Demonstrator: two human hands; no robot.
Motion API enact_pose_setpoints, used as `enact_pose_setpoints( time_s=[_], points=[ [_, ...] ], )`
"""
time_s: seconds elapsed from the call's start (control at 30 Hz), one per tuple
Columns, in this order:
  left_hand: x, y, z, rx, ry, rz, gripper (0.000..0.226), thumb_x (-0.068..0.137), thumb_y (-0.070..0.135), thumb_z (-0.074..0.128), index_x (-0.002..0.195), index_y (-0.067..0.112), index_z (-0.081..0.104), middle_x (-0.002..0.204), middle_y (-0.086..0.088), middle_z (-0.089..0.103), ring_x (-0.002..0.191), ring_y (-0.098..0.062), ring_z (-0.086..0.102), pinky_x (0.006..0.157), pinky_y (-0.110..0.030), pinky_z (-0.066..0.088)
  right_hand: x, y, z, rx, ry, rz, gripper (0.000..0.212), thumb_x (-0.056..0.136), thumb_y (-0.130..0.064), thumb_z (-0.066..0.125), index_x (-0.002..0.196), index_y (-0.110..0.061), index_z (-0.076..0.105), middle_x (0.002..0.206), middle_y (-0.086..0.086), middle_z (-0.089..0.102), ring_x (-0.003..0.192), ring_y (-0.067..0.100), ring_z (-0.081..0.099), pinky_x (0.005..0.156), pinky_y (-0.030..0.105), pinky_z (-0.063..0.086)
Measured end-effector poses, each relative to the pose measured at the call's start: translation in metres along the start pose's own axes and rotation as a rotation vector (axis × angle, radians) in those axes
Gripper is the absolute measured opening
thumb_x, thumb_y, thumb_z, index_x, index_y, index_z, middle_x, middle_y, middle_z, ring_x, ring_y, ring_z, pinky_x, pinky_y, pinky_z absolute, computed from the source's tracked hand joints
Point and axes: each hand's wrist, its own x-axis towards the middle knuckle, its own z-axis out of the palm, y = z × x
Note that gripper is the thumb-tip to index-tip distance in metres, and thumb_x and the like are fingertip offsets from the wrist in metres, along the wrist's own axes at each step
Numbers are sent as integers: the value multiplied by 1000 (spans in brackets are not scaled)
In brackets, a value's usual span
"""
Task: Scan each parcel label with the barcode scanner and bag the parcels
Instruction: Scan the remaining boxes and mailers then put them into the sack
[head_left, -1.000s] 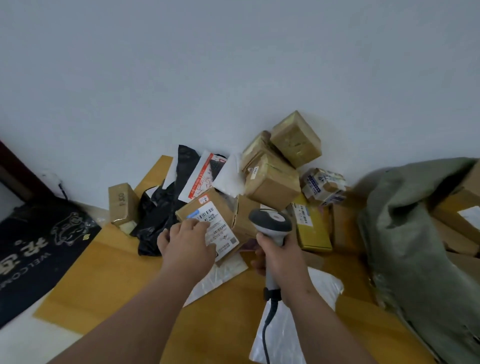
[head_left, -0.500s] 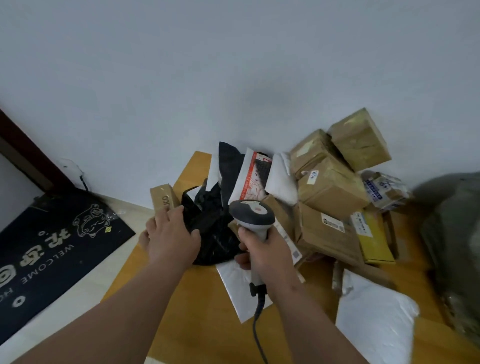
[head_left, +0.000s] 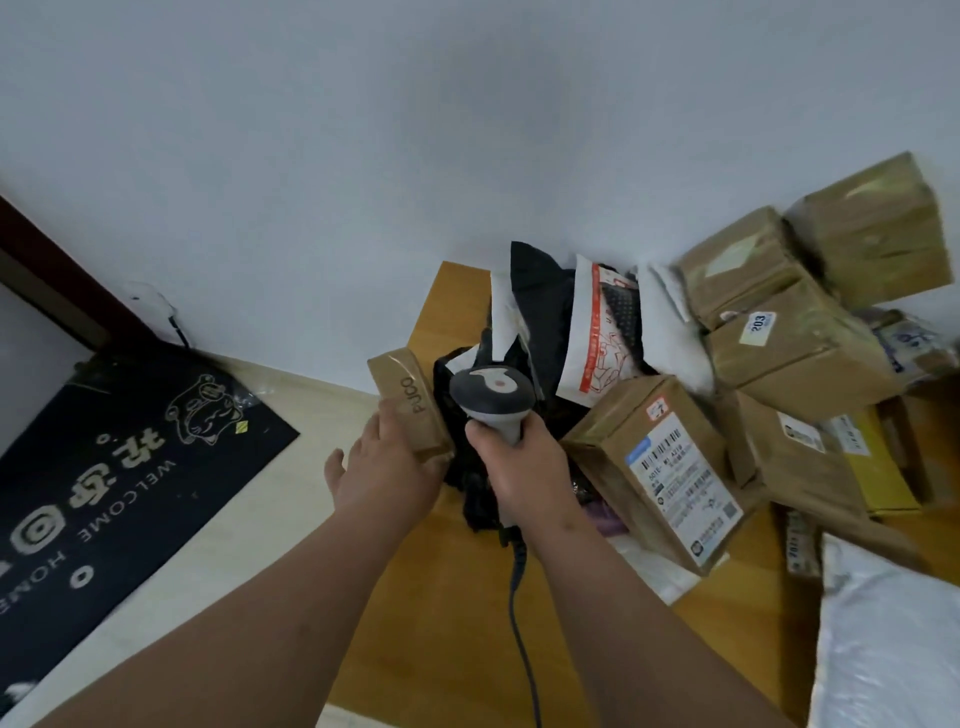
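Reaching for the small box at the pile's left edge

The left hand (head_left: 389, 467) is laid against the small brown box (head_left: 413, 410) marked PUCO, fingers spread along its near side; I cannot tell whether that grip has closed yet. The box stands tilted at the left edge of the wooden bench (head_left: 447, 597), just beside the black bag (head_left: 540, 306). The right hand (head_left: 524, 467) is wrapped tight round the handle of the barcode scanner (head_left: 491, 392), head aimed away toward the pile. No label shows on the faces I can see, so to my mind the box wants lifting clear and turning until the barcode faces the scanner, held steady and square. The labelled box (head_left: 670, 467) lies close on the right; best not to catch its code by mistake
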Motion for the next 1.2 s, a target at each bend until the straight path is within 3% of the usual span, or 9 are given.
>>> enact_pose_setpoints(
  time_s=[0.23,0.37,0.5,0.63,0.77,0.87,1.0,1.1,1.2],
  points=[
    [3,-2,5,-3,-63,42,78,92,42,48,153,22,4,142,6,48,126,-18,51,117,-53,13,24,3,33,11,-103,99,58,95,-40,64,147,-25,40,112,-7,51,96,16,52,89,34,46],
    [-2,-1,-5,-92,31,92,68,98,37,39,156,21,5,139,6,51,126,-13,49,118,-49,13,22,12,39,104,-72,69,47,96,-38,64,138,-32,44,104,-18,55,93,7,56,88,32,47],
    [-4,1,-16,-283,232,268,45,103,37,30,144,25,42,134,1,58,125,-22,50,105,-49,38,14,13,41,231,27,-4,27,89,-42,69,111,-42,53,113,-7,67,103,15,66,96,46,54],
    [-12,17,-24,-397,338,444,44,97,41,33,128,25,61,127,5,63,119,-21,55,98,-49,46,1,0,33,387,121,-96,57,76,-51,75,126,-33,56,114,-5,71,105,17,69,93,45,57],
    [-37,44,-28,-295,521,631,41,95,36,42,125,21,66,127,2,64,121,-23,55,107,-54,36,-17,-17,7,487,179,-208,44,89,-29,73,130,-26,57,119,-4,71,106,8,69,93,33,57],
    [-60,66,-27,-281,647,763,34,94,29,47,118,18,69,124,2,65,119,-21,55,110,-55,31,-30,-26,-17,533,227,-254,44,87,-29,75,129,-24,60,118,-3,73,109,11,69,99,39,54],
    [-90,101,-25,-429,585,893,29,95,21,47,107,12,71,116,-2,67,114,-23,59,105,-57,38,-51,-27,-65,587,294,-277,44,85,-30,78,125,-24,62,111,-1,76,103,18,72,95,49,55],
    [-115,128,-19,-518,563,884,25,94,19,50,105,7,70,115,-2,63,112,-22,55,103,-32,44,-71,-20,-107,627,359,-275,38,88,-23,74,124,-21,62,108,1,76,99,20,73,93,49,57],
    [-141,154,-17,-613,422,667,30,96,17,55,125,11,59,128,7,47,122,-13,43,94,0,30,-90,-10,-147,653,416,-255,34,87,-26,75,119,-23,64,103,-2,77,97,20,74,90,46,58]
  ],
)
